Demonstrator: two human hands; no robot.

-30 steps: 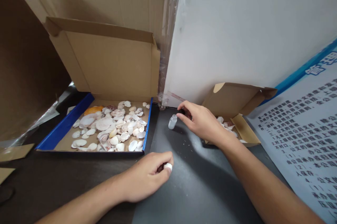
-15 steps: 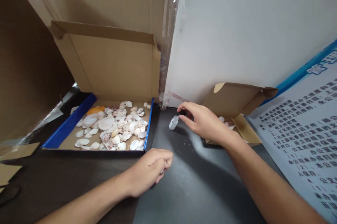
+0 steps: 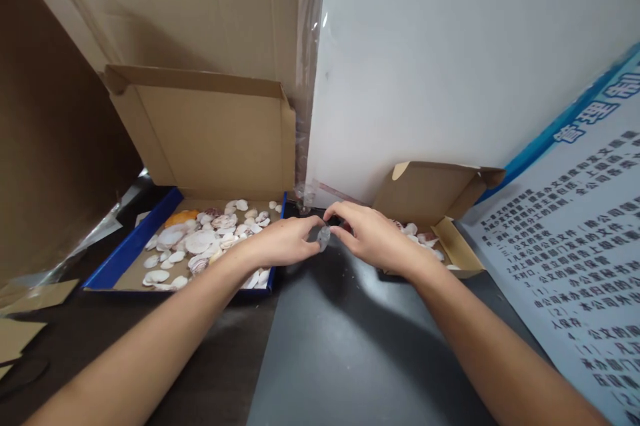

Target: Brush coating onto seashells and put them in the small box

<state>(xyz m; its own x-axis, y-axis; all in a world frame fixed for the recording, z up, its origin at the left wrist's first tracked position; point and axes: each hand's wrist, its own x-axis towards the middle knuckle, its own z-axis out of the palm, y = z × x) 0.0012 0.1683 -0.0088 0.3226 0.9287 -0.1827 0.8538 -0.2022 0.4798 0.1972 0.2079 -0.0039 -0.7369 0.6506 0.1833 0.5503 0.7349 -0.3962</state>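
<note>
Lower centre, bench [image 3: 320, 373]: grey at centre and right, dark brown at left; forearms reach over it from both bottom corners.
Left hand [image 3: 287, 241]: left of frame centre. Thumb and fingers curve around the near-left side of the bottle, tips apart; cannot tell whether the grip presses on it. Palm hidden.
Right hand [image 3: 367, 236]: right of frame centre. Thumb tip close by the bottle's upper right, index finger arched above; something dark shows between them, too hidden to identify. Cannot tell whether this grip is clamped.
Small bottle [image 3: 324, 238]: mid-frame, between the two hands; pale, translucent, apparently tilted. Contact with bench not clear.
Bottle, handling: judged light, stiff-walled and rather slick; glass or plastic undetermined. Narrow, so probably easy to tip. Best hold: opposed thumb and finger on the lower side wall, below the neck, light squeeze.
Blue-sided box [image 3: 137, 239]: left of centre, cardboard lid raised behind; holds many pale shells [image 3: 200, 241], one orange. Left forearm hides part. Shells judged hard, brittle at rims.
Small cardboard box [image 3: 459, 246]: right of centre, lid raised, more shells inside, partly behind right hand.
Backdrop: tall cardboard [image 3: 215, 6] upper left, white panel [image 3: 425, 66] upper right, printed sheet [image 3: 575, 226] far right.
</note>
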